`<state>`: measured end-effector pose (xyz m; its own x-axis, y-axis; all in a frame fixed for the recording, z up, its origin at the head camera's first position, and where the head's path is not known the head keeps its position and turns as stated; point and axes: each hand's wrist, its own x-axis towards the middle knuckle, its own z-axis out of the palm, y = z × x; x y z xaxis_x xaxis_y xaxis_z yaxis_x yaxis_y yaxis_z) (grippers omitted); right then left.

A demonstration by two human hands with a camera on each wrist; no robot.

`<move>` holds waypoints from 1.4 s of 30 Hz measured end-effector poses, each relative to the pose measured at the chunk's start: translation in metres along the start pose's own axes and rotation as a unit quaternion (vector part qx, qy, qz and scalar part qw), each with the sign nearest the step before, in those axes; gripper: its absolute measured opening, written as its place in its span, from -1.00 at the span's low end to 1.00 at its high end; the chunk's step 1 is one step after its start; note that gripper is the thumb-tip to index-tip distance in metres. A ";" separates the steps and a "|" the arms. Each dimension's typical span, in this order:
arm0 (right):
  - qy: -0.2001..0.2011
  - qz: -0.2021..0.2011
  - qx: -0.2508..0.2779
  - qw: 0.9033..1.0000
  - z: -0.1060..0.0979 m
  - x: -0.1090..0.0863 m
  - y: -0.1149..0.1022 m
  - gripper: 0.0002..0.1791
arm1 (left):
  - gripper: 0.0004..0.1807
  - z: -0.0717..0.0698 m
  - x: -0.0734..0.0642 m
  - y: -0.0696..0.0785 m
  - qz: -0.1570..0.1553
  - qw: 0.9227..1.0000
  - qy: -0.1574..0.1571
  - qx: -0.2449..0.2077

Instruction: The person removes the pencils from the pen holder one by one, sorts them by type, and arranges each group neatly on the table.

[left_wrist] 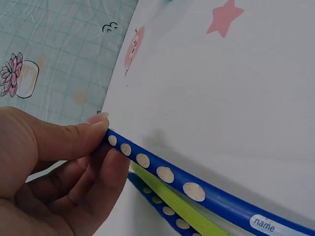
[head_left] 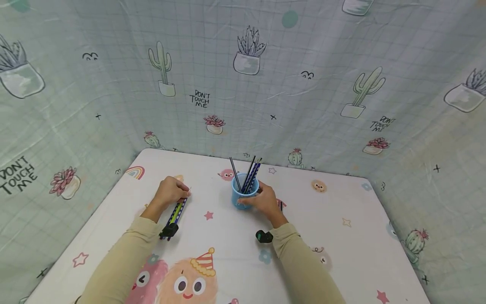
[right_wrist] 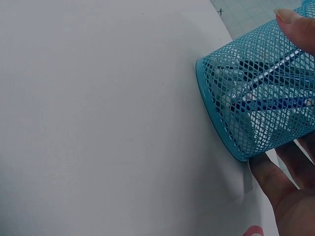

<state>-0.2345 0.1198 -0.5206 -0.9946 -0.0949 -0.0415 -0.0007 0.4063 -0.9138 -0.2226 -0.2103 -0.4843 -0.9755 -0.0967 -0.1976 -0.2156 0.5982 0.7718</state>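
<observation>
My left hand [head_left: 171,190] pinches the end of a blue pencil [left_wrist: 179,182] with pale oval dots between thumb and fingers. A yellow-green stick [left_wrist: 172,201] and a second dotted blue pencil [left_wrist: 157,200] lie close under it, their near ends hidden by the fingers. On the right, a light blue mesh pencil cup [head_left: 236,195] stands with several dark and blue dotted pencils [head_left: 251,179] leaning in it. My right hand [head_left: 266,200] grips the cup, thumb at the near side and fingers around the other side. The cup's mesh shows the pencils' lower ends [right_wrist: 266,104] inside.
Both hands are over a white table [head_left: 322,211] printed with cartoon figures and stars. A cactus-print cloth [head_left: 281,97] hangs behind and at the sides. Small black devices [head_left: 263,236] sit by both wrists.
</observation>
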 end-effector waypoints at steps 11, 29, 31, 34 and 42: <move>-0.003 -0.005 0.010 1.000 0.000 0.001 0.003 0.02 | -0.84 0.002 0.005 -0.006 -0.020 0.999 0.014 0.048; -0.005 0.001 0.017 1.000 0.001 0.002 0.004 0.04 | -0.80 0.002 0.006 -0.012 -0.015 0.992 0.047 0.118; -0.006 -0.001 0.019 1.000 0.001 0.002 0.004 0.03 | -0.80 0.003 0.006 -0.013 -0.011 0.991 0.053 0.124; -0.008 -0.005 0.019 1.000 0.001 0.002 0.005 0.02 | -0.82 0.004 0.004 -0.012 -0.003 0.990 0.061 0.127; -0.008 -0.001 0.020 1.000 0.002 0.003 0.007 0.03 | -0.83 0.005 0.004 -0.013 -0.001 0.989 0.067 0.129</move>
<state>-0.2368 0.1206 -0.5276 -0.9929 -0.1105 -0.0450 0.0011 0.3687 -0.9296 -0.2234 -0.2143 -0.4985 -0.9759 -0.1919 -0.1039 -0.2159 0.7798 0.5876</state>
